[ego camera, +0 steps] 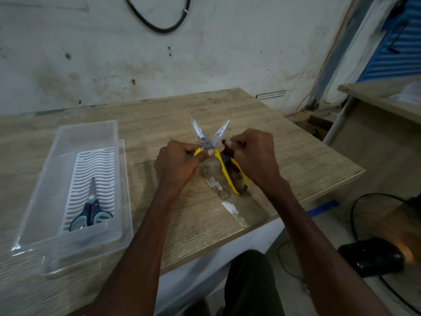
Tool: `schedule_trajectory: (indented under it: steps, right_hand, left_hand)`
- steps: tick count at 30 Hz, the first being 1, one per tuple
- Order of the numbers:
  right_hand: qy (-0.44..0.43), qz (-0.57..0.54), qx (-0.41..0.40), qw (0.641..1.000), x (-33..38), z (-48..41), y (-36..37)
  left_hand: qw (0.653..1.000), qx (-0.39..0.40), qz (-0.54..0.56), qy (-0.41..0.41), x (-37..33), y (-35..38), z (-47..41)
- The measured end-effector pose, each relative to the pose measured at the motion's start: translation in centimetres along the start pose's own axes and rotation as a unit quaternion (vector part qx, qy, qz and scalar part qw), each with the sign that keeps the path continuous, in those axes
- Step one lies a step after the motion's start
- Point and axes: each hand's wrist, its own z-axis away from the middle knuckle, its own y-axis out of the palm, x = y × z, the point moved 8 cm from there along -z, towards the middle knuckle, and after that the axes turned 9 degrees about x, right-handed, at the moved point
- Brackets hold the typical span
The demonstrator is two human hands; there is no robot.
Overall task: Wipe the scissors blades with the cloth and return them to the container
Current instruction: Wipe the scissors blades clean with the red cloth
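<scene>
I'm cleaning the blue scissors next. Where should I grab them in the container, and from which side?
Probably by the handle loops of the blue scissors, reaching down from above at the near end of the container. They lie flat and closed on the ribbed insert, handles toward you, blades pointing away.

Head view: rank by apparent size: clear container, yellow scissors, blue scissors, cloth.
1. clear container
2. yellow scissors
3. blue scissors
4. cloth: only a scrap shows beside the right hand, so unsure
</scene>
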Motion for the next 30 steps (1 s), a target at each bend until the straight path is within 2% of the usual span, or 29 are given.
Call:
schedule_trajectory:
  steps: [2,3,5,7,9,12,17,20,23,26,30]
  right_hand:
    - [-0.021,-0.044,-0.076,0.996,0.8,0.5,-1.7]
    - [-0.041,-0.067,-0.065,0.995,1.6,0.5,-1.3]
    - [-0.061,-0.072,0.005,0.996,2.6,0.2,1.0]
    - [-0.052,-0.075,0.037,0.995,2.3,-0.3,2.6]
    - [-0.059,-0.068,0.041,0.995,2.4,-0.3,3.1]
    - [-0.090,0.001,0.057,0.994,3.2,-0.4,3.5]
    - [-0.073,0.037,0.056,0.995,3.7,-1.8,4.2]
    - [-0.112,0.075,0.057,0.989,4.4,-1.2,4.9]
    - [-0.116,0.077,0.095,0.986,3.8,-1.8,4.5]
    - [-0.073,0.082,0.074,0.991,3.1,-2.4,3.5]
    - [-0.119,0.102,0.082,0.984,3.9,0.0,4.7]
  left_hand:
    - [1.000,0.008,-0.018,0.003,-0.2,0.2,-0.1]
    - [1.000,0.014,-0.026,0.003,-0.2,0.2,-0.1]
    - [0.999,0.030,-0.031,0.005,-0.4,0.5,0.0]
    - [0.998,0.041,-0.034,0.020,-0.5,0.7,0.2]
    - [0.998,0.037,-0.035,0.030,-0.5,0.5,0.3]
    - [0.998,0.033,-0.041,0.038,-0.8,0.6,0.1]
    - [0.997,0.014,-0.069,0.022,-0.7,0.4,0.1]
    - [0.996,0.014,-0.082,0.012,-0.5,0.5,0.2]
    - [0.996,0.018,-0.082,0.026,-0.6,0.8,0.2]
    - [0.997,0.008,-0.069,0.035,-0.8,0.6,0.3]
    - [0.996,0.021,-0.083,0.015,-0.6,1.0,0.0]
